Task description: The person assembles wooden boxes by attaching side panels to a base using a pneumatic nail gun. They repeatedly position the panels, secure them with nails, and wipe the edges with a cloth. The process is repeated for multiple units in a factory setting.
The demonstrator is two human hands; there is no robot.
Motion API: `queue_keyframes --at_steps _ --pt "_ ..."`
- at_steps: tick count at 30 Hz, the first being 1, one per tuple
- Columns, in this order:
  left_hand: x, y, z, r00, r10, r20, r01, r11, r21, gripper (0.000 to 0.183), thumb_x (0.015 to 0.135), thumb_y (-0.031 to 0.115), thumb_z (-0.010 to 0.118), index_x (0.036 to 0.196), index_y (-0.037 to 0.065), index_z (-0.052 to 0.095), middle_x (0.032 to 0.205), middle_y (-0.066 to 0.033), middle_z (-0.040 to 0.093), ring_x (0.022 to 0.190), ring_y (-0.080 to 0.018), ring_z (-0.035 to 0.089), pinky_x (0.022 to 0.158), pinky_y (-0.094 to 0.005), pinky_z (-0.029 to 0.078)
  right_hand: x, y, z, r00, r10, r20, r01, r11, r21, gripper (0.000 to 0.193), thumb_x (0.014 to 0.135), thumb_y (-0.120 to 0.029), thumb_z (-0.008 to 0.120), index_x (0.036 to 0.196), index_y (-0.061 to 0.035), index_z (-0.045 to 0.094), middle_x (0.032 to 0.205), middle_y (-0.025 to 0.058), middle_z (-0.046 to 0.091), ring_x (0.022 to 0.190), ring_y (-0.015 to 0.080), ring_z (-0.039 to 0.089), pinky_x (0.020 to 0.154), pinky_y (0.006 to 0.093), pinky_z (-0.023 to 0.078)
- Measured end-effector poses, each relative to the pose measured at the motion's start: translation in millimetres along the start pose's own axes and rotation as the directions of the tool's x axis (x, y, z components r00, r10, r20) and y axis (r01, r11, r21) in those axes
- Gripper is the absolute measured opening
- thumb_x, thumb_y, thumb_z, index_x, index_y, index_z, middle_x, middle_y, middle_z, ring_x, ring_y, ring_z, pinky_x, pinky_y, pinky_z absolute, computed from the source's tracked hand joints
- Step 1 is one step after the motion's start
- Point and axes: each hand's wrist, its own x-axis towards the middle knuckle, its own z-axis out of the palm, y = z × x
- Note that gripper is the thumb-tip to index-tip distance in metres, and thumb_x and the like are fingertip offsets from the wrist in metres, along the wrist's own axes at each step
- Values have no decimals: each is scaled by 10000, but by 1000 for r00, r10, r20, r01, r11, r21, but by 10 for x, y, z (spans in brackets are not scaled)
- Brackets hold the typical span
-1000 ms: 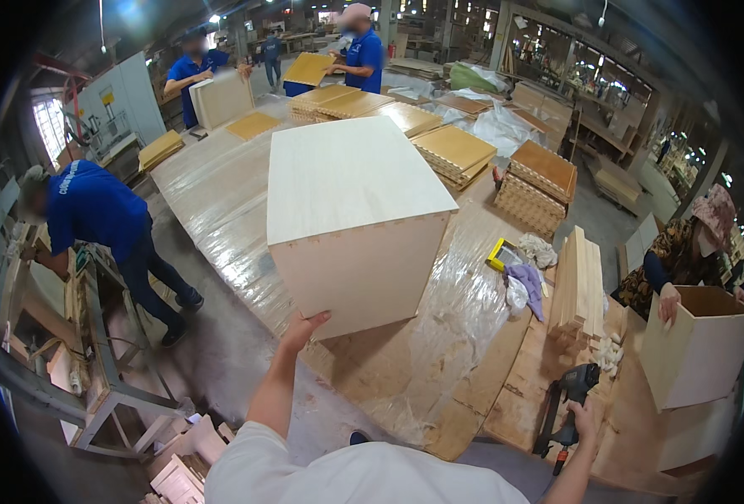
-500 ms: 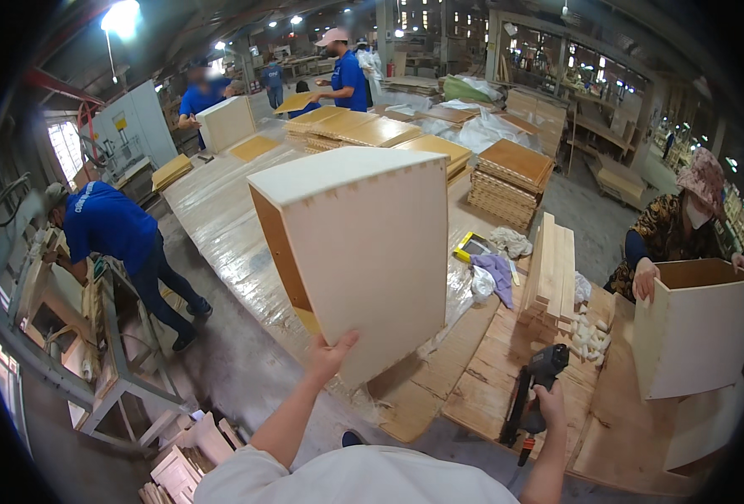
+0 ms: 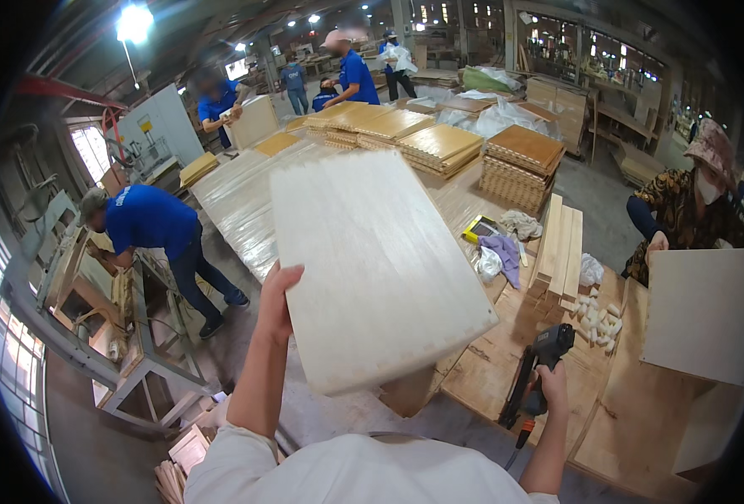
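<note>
My left hand (image 3: 280, 300) grips the left edge of a pale wooden box (image 3: 372, 260), thumb over its near face and the other fingers hidden behind. The box is tilted, a broad whitish face toward me and finger joints along its lower edge. In my right hand (image 3: 550, 386) is a black nail gun (image 3: 536, 374), its orange-tipped hose fitting pointing down. The nail gun is held over the plywood worktop (image 3: 489, 378), apart from the box.
Small pale wooden blocks (image 3: 597, 323) and a stack of wooden strips (image 3: 557, 252) lie beyond the nail gun. A purple cloth (image 3: 504, 256) and stacked brown panels (image 3: 519, 160) are farther back. A co-worker (image 3: 683, 202) at right handles another box (image 3: 695, 315). Another person (image 3: 149, 223) bends over a bench at left.
My left hand has turned and tipped the box, so its brown inside no longer shows. The nail gun stays nearly in place. The co-worker's box at right has turned too.
</note>
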Motion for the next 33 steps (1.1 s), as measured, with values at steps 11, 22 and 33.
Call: queue_keyframes --at_steps 11,22,33 --pt "208 -270 -1016 949 -313 32 307 899 -313 428 829 294 511 1129 -7 565 973 -153 646 841 -265 639 735 -372 531 -144 -384 180 995 30 95 -14 988 -157 300 763 -87 593 1021 1 469 688 85 544 487 212 601 422 351 510" --pt "264 -378 -1026 994 -103 46 110 968 -226 447 831 282 511 1168 -12 502 1014 -146 599 878 -244 626 738 -351 527 -1606 -3003 681 955 -124 271 172 972 -159 488 812 -86 617 1258 33 457 861 104 618 547 183 601 468 334 526" --pt "349 -465 -1141 997 -76 10 76 971 -228 402 841 229 534 1169 4 482 1016 -131 588 892 -226 621 746 -336 522 -2103 -3603 1483 918 126 377 52 902 -430 354 809 -131 648 1096 48 544 915 110 646 543 140 607 463 299 525"
